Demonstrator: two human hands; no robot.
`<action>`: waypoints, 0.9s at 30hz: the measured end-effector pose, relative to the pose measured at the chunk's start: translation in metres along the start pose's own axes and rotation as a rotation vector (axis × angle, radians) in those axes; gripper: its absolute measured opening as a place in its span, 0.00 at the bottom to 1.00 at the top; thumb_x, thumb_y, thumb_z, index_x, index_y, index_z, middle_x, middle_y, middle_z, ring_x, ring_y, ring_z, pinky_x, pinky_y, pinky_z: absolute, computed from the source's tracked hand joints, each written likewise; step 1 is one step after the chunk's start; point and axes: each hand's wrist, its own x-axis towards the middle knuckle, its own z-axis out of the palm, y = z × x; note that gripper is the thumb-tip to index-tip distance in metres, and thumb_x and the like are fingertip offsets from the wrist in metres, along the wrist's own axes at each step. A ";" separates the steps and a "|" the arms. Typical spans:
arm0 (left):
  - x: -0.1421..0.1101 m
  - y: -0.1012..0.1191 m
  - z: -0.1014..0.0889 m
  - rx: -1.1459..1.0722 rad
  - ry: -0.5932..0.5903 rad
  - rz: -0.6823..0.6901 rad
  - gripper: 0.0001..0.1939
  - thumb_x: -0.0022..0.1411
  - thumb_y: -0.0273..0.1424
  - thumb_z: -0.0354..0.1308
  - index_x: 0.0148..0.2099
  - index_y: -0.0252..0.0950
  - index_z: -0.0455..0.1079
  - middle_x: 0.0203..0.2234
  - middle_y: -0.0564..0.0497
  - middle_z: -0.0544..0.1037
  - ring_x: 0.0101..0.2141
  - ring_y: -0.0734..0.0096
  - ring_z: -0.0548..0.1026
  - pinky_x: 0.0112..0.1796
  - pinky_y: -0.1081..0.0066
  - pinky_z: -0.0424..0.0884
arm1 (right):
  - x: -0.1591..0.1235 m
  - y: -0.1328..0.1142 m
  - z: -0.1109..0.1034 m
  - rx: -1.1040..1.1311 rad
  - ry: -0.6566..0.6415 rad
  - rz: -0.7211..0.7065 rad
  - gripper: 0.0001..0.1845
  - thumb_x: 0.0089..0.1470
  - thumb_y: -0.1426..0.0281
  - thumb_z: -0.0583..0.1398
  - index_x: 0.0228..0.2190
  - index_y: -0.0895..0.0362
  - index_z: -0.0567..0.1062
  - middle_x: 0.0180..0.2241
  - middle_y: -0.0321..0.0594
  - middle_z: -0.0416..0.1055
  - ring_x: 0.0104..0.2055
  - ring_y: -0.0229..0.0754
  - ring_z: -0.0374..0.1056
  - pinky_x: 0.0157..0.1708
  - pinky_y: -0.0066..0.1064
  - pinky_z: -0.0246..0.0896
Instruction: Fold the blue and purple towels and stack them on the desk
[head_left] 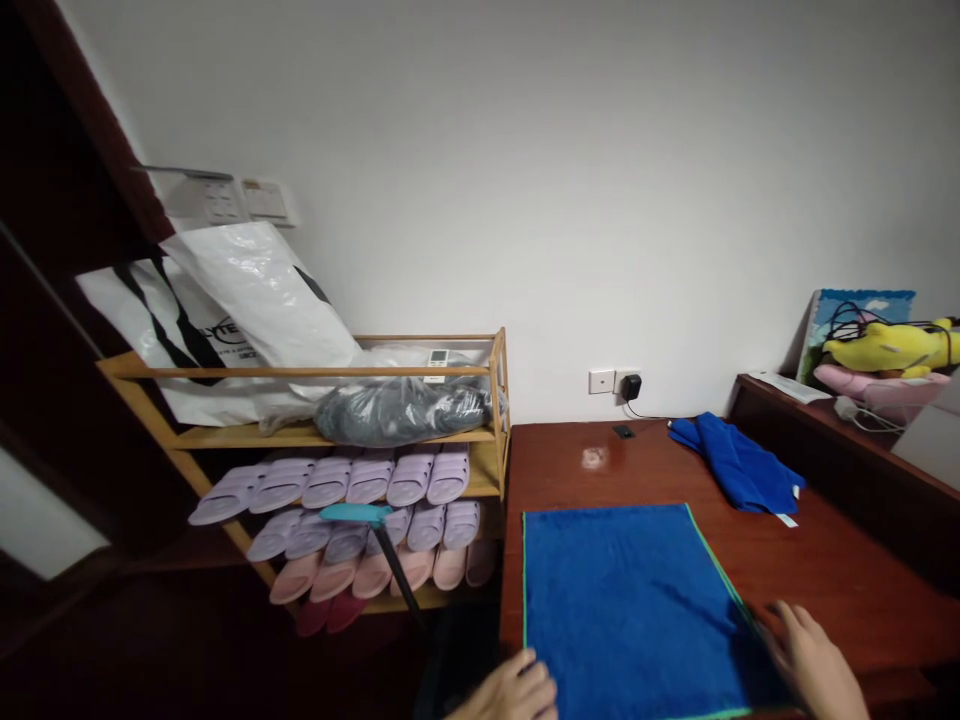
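Note:
A blue cloth [622,600] with a bright green edge lies spread flat on the brown desk. My left hand [517,688] is at the cloth's lower left edge, its fingers curled against the fabric. At the opposite side, my right hand [814,655] is beside the right green edge, fingers somewhat apart and a little blurred. Its shadow falls across the cloth. Farther back on the desk rests a second blue cloth [739,465], loosely bunched, with white tags at its end.
Left of the desk [555,465] stands a wooden shoe rack [499,400] holding lilac and pink slippers [390,480] and white bags [262,300]. A blue-topped black handle [397,570] leans in front. A raised shelf [765,400] at right carries a yellow plush toy [892,347] and cables.

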 end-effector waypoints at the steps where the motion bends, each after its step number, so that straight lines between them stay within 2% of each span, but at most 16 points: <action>1: 0.015 -0.007 -0.004 -0.039 -0.034 -0.120 0.06 0.63 0.32 0.52 0.38 0.38 0.70 0.33 0.52 0.76 0.36 0.69 0.71 0.47 0.65 0.65 | 0.008 -0.020 0.004 0.031 0.001 -0.067 0.27 0.53 0.52 0.47 0.44 0.55 0.71 0.46 0.52 0.72 0.47 0.54 0.69 0.45 0.44 0.65; 3: 0.045 -0.021 -0.007 -0.093 -0.109 -0.460 0.17 0.67 0.35 0.46 0.54 0.36 0.65 0.50 0.45 0.72 0.50 0.62 0.68 0.52 0.61 0.63 | 0.024 -0.058 0.016 0.103 -0.087 -0.162 0.32 0.56 0.51 0.46 0.55 0.55 0.64 0.56 0.48 0.64 0.57 0.48 0.61 0.54 0.42 0.59; 5: 0.064 -0.033 -0.004 -0.166 -0.197 -0.642 0.27 0.68 0.41 0.42 0.65 0.35 0.52 0.61 0.44 0.60 0.59 0.58 0.59 0.55 0.58 0.60 | 0.036 -0.082 0.030 0.089 -0.214 -0.183 0.35 0.56 0.48 0.45 0.60 0.51 0.57 0.62 0.43 0.55 0.63 0.47 0.52 0.58 0.45 0.53; 6: 0.069 -0.037 -0.002 -0.206 -0.238 -0.673 0.30 0.68 0.43 0.40 0.67 0.36 0.46 0.64 0.45 0.55 0.61 0.58 0.54 0.57 0.57 0.57 | 0.041 -0.086 0.037 0.062 -0.261 -0.190 0.35 0.56 0.47 0.45 0.60 0.48 0.55 0.64 0.40 0.51 0.64 0.47 0.48 0.59 0.48 0.50; 8: 0.070 -0.042 0.004 -0.276 -0.301 -0.678 0.33 0.68 0.48 0.39 0.68 0.40 0.40 0.65 0.47 0.49 0.63 0.58 0.48 0.60 0.53 0.50 | 0.050 -0.080 0.046 0.003 -0.302 -0.210 0.35 0.55 0.46 0.45 0.61 0.44 0.53 0.65 0.36 0.47 0.66 0.47 0.42 0.61 0.51 0.42; 10: 0.066 -0.042 0.007 -0.320 -0.339 -0.675 0.33 0.67 0.49 0.37 0.69 0.43 0.38 0.66 0.50 0.45 0.64 0.58 0.45 0.61 0.51 0.46 | 0.062 -0.061 0.049 -0.021 -0.322 -0.228 0.34 0.55 0.46 0.45 0.61 0.41 0.51 0.66 0.33 0.43 0.67 0.45 0.39 0.62 0.52 0.37; 14: 0.063 -0.041 0.004 -0.352 -0.367 -0.689 0.33 0.67 0.50 0.36 0.68 0.44 0.36 0.66 0.51 0.43 0.64 0.58 0.42 0.61 0.50 0.44 | 0.085 -0.034 0.048 -0.079 -0.380 -0.126 0.33 0.56 0.47 0.42 0.60 0.43 0.53 0.65 0.36 0.46 0.66 0.47 0.41 0.61 0.56 0.38; 16: 0.065 -0.041 0.004 -0.350 -0.368 -0.692 0.33 0.67 0.50 0.36 0.68 0.44 0.35 0.66 0.52 0.42 0.64 0.58 0.41 0.61 0.51 0.43 | 0.088 -0.034 0.049 -0.133 -0.312 -0.104 0.35 0.55 0.46 0.43 0.61 0.45 0.54 0.65 0.39 0.45 0.67 0.48 0.40 0.60 0.58 0.38; 18: 0.065 -0.041 0.004 -0.344 -0.365 -0.693 0.33 0.67 0.49 0.37 0.68 0.44 0.34 0.66 0.52 0.42 0.64 0.58 0.42 0.62 0.51 0.43 | 0.085 -0.038 0.051 -0.141 -0.252 -0.166 0.35 0.55 0.46 0.43 0.61 0.45 0.52 0.66 0.38 0.43 0.67 0.47 0.38 0.61 0.56 0.38; 20: 0.064 -0.041 0.006 -0.340 -0.361 -0.693 0.33 0.67 0.49 0.37 0.68 0.45 0.34 0.66 0.53 0.42 0.64 0.59 0.42 0.62 0.51 0.43 | 0.083 -0.039 0.053 -0.112 -0.261 -0.229 0.34 0.57 0.47 0.41 0.62 0.42 0.49 0.66 0.34 0.42 0.67 0.44 0.38 0.61 0.53 0.40; 23: 0.060 -0.040 0.007 -0.337 -0.353 -0.693 0.33 0.67 0.49 0.37 0.69 0.44 0.35 0.66 0.52 0.43 0.64 0.58 0.43 0.62 0.51 0.43 | 0.089 -0.030 0.051 -0.127 -0.308 -0.229 0.33 0.57 0.48 0.41 0.62 0.42 0.49 0.66 0.34 0.44 0.67 0.44 0.40 0.61 0.51 0.41; 25: 0.063 -0.041 0.008 -0.337 -0.355 -0.688 0.34 0.66 0.50 0.38 0.69 0.43 0.39 0.66 0.50 0.46 0.64 0.56 0.45 0.61 0.51 0.44 | 0.100 -0.028 0.048 -0.179 -0.291 -0.222 0.32 0.57 0.49 0.42 0.61 0.44 0.53 0.65 0.37 0.46 0.67 0.46 0.40 0.61 0.54 0.38; 27: 0.073 -0.045 0.011 -0.315 -0.352 -0.719 0.33 0.65 0.50 0.40 0.67 0.40 0.48 0.64 0.46 0.54 0.63 0.53 0.50 0.60 0.50 0.47 | 0.111 -0.041 0.048 -0.207 -0.212 -0.236 0.31 0.58 0.53 0.42 0.60 0.48 0.57 0.65 0.40 0.46 0.67 0.47 0.40 0.61 0.55 0.38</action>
